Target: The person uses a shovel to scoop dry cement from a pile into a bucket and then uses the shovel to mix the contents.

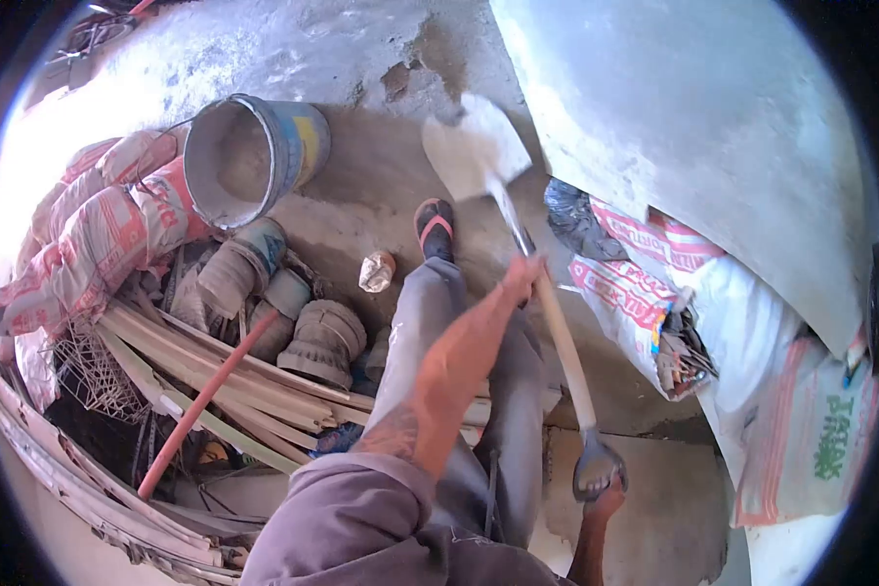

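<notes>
A shovel (565, 352) with a wooden shaft and a dark D-shaped grip slants across the right side of my legs. My left hand (523, 278) is wrapped round the shaft near the metal socket, with the arm stretched forward. Down at the lower right, my right hand (606, 496) closes on the D-grip. The pale shovel blade (474, 148) points away from me over the concrete floor (381, 146), slightly blurred. Beside my foot in a sandal (436, 230) lies a small crumpled whitish container (377, 272), left of the blade.
A large bucket (303, 146) with grey residue leans at the upper left, by stacked red-and-white sacks (107, 234). Below are cement-crusted buckets (324, 342), long boards (234, 381) and a red pole (210, 396). On the right, printed sacks (620, 303) lie beside a large grey panel (693, 127).
</notes>
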